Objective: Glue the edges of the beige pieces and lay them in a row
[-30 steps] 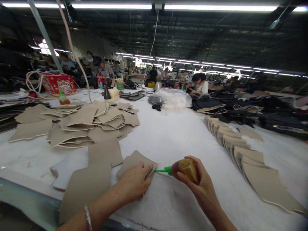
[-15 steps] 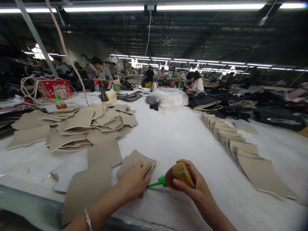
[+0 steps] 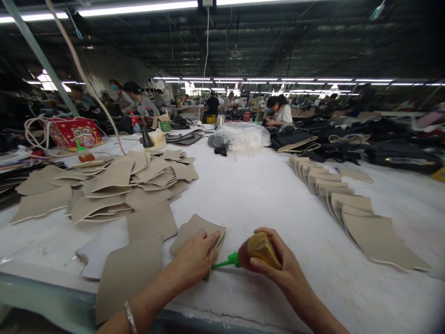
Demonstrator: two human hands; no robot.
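Note:
My right hand [image 3: 281,264] is wrapped around a squeeze bottle [image 3: 261,250] of amber liquid, tilted on its side. Its green nozzle [image 3: 225,262] points left, its tip at the near right edge of a beige foam-like panel [image 3: 189,228]. On that panel lies my left hand [image 3: 196,255], holding it against the table, index finger near the right corner and thumb by the edge. Part of the panel is hidden under the hand. Two more beige panels lie close by, one of them [image 3: 128,273] partly behind my left forearm.
A heap of beige panels [image 3: 114,176] covers the left of the white table [image 3: 239,195]. Overlapping panels [image 3: 342,202] form a row at right. Farther back are a clear plastic bag [image 3: 243,135], black goods [image 3: 299,139], a red box [image 3: 74,132] and another green-tipped bottle [image 3: 85,155]. Co-workers sit beyond.
The view has tilted slightly. Both hands, the bottle and the panel stay in nearly the same place, the nozzle tip still at the panel's edge.

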